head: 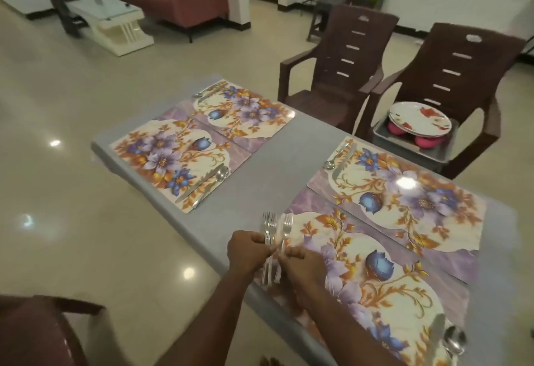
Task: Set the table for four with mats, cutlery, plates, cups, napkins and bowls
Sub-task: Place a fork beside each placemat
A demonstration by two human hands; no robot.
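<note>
Forks (268, 225) bunched in left hand (245, 253); right hand (300, 261) pinches single fork (286, 228), prob. separating it for nearest mat (375, 264).

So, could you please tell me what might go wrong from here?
1. The left hand grips a loose bundle of steel forks while the right hand draws one out; others may slip to the floor.
2. The stacked floral plates rest on pink bowls in a tray on the brown chair; they might topple.
</note>
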